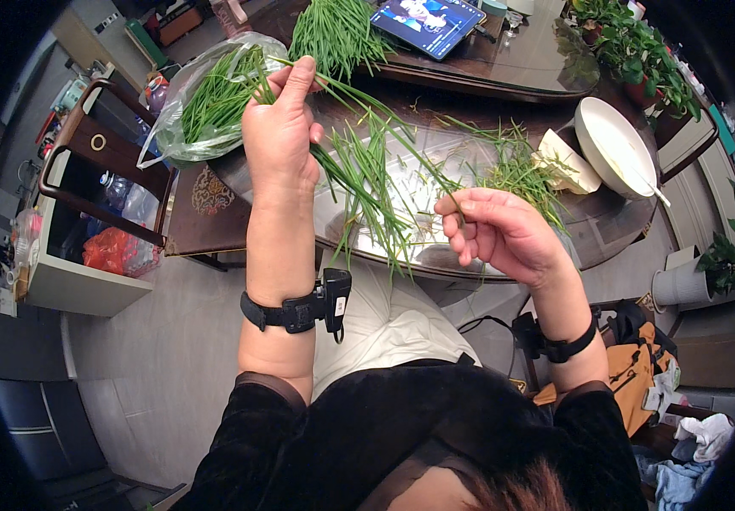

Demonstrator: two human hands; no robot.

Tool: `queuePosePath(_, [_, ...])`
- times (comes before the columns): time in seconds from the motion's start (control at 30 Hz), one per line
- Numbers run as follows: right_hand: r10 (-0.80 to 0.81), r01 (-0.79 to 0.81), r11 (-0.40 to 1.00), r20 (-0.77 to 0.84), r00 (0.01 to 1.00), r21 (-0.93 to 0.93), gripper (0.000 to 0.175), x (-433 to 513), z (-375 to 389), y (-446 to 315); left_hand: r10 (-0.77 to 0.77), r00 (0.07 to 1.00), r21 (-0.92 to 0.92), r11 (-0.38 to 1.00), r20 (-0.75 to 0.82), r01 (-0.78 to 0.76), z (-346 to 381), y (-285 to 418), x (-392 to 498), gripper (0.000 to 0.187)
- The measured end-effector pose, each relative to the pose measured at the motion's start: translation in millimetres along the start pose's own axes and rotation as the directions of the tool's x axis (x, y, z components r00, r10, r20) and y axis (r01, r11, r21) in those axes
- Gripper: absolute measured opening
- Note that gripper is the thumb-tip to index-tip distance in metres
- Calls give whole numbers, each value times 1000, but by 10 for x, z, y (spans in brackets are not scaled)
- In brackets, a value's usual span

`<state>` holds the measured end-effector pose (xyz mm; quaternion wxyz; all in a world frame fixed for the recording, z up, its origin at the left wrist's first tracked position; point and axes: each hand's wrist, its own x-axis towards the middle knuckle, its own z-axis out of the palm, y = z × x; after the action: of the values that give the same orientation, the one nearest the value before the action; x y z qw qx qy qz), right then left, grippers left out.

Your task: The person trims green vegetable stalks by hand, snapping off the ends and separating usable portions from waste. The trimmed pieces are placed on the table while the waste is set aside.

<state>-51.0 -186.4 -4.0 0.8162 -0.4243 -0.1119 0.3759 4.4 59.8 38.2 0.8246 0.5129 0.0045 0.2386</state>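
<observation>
My left hand (284, 118) is raised over the table's left part, closed around a bunch of long green chives (358, 191) that hang down from it. Between my right thumb and fingers is the end of a few thin strands; my right hand (501, 227) is over the table's near edge, and the strands stretch up to my left hand. Below lie scraps on clear plastic (431, 182). A loose heap of trimmings (520, 169) lies to the right. Behind my left hand, a clear plastic bag (179, 150) holds more chives, and another pile (338, 35) is at the back.
A white bowl (616, 150) stands tilted at the right beside a folded piece of cream-coloured material (565, 163). A tablet (429, 24) lies on the raised glass top (533, 61), near potted plants (648, 57). A wooden chair (207, 220) is at the left.
</observation>
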Motion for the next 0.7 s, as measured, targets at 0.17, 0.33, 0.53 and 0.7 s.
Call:
queuePosePath(0.17, [-12, 11, 996, -18, 1000, -85, 28, -63, 36, -28, 25, 999, -12, 1000, -41, -25, -45, 34, 43, 18])
queuePosePath(0.33, [-10, 8, 998, -33, 999, -61, 28, -92, 32, -62, 42, 998, -7, 999, -55, -42, -75, 77, 56, 19])
queuePosePath(0.53, [-19, 17, 998, -34, 999, -62, 29, -100, 22, -79, 56, 998, -7, 998, -27, -56, -89, 90, 39, 20])
queuePosePath(0.7, [-2, 2, 1000, -20, 1000, -24, 31, -91, 63, -141, 29, 998, 7, 1000, -55, -29, -80, 115, 55, 20])
